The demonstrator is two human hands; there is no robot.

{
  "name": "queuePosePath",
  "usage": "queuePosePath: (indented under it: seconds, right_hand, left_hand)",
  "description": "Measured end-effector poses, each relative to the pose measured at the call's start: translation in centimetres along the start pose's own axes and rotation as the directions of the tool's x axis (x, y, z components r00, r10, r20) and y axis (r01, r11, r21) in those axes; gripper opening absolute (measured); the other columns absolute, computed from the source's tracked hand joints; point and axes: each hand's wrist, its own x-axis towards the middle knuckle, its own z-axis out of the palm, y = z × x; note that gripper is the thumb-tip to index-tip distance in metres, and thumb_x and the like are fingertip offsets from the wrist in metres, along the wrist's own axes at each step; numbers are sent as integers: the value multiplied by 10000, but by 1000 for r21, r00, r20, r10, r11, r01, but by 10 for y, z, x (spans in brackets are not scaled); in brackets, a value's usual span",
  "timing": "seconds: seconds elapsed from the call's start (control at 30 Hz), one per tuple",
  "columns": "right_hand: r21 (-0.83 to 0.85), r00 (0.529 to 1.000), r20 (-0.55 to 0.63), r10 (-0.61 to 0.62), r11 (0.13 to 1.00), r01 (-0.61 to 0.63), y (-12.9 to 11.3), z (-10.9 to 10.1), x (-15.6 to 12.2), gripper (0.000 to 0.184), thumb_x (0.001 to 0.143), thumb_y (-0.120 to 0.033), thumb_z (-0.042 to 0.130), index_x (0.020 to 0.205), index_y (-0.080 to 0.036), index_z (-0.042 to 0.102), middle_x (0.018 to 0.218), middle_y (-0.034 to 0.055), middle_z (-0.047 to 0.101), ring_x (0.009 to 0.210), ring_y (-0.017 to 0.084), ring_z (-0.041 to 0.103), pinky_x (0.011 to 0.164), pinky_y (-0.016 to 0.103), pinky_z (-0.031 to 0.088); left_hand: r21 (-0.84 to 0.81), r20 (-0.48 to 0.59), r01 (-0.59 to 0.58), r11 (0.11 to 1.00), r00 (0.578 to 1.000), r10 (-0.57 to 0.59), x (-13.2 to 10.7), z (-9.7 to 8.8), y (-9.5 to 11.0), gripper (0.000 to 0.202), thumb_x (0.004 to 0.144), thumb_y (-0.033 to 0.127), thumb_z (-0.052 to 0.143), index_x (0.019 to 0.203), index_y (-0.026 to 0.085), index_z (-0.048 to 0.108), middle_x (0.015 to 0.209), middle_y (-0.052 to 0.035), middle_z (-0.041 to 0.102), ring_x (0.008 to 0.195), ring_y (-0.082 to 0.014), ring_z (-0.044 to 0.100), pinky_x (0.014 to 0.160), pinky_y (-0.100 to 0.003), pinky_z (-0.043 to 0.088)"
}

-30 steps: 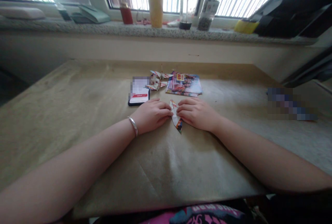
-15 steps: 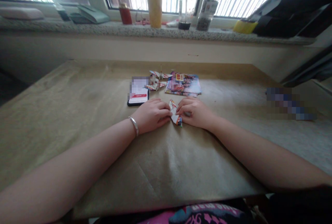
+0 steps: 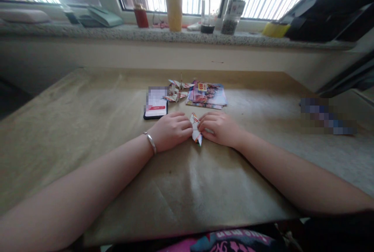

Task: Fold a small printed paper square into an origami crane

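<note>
Between my two hands lies a small piece of folded paper [image 3: 196, 130], white with orange and green printed bits, its pointed ends facing away from and towards me. My left hand [image 3: 174, 129], with a silver bangle at the wrist, is closed on the paper's left edge. My right hand [image 3: 217, 128] pinches its right edge, fingers curled; the thumb is partly hidden. Just beyond them stand several folded paper cranes [image 3: 177, 95] of similar printed paper. A stack of printed paper sheets [image 3: 207, 95] lies to their right, and a phone [image 3: 156, 108] with a lit screen to their left.
The brown-covered table [image 3: 117, 189] reaches back to the wall. On the granite windowsill [image 3: 122, 33] stand a red jar [image 3: 141, 16], a tall yellow cylinder [image 3: 173, 2], clear containers [image 3: 230, 14] and a black bag [image 3: 327, 10]. A blurred flat item [image 3: 327, 116] lies at the right.
The paper has opened flatter and turned slightly, its near point now aiming more straight towards me. My right-hand fingers have shifted a little over its edge.
</note>
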Motion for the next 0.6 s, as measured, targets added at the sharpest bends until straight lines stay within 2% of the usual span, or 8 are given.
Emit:
queuePosePath:
  seconds: [0.13, 0.3, 0.47, 0.6]
  right_hand:
    - [-25, 998, 12, -67, 997, 67, 1, -1, 1, 157, 845, -223, 509, 824, -197, 663, 883, 68, 682, 920, 193, 591, 823, 335, 455]
    - [18, 996, 28, -80, 997, 80, 2, -3, 2, 159, 832, -194, 515, 814, -195, 673, 869, 55, 685, 924, 195, 586, 833, 333, 465]
    - [138, 1000, 2, -22, 990, 21, 3, -3, 1, 106, 787, -174, 562, 774, -200, 664, 856, 51, 677, 898, 188, 583, 829, 327, 463]
    - [147, 996, 6, 92, 985, -91, 1, -1, 4, 90, 764, -148, 561, 755, -183, 644, 815, 60, 662, 831, 182, 584, 775, 313, 455]
  left_hand:
    - [-39, 11, 49, 998, 999, -48, 1, 1, 2, 237, 904, 216, 423, 787, 171, 624, 818, -51, 664, 847, -160, 606, 831, -324, 469]
    - [-94, 61, 191, 977, 981, -186, 0, 5, 4, 223, 869, 256, 454, 760, 173, 630, 827, -49, 648, 786, -166, 599, 691, -287, 465]
    - [-251, 61, 283, 926, 959, -277, -1, 9, 2, 154, 822, 223, 502, 790, 181, 647, 828, -35, 637, 763, -145, 585, 701, -263, 460]
    - [-243, 74, 283, 928, 959, -274, 0, 11, 0, 128, 825, 257, 532, 819, 184, 637, 834, -32, 632, 787, -154, 573, 707, -269, 451]
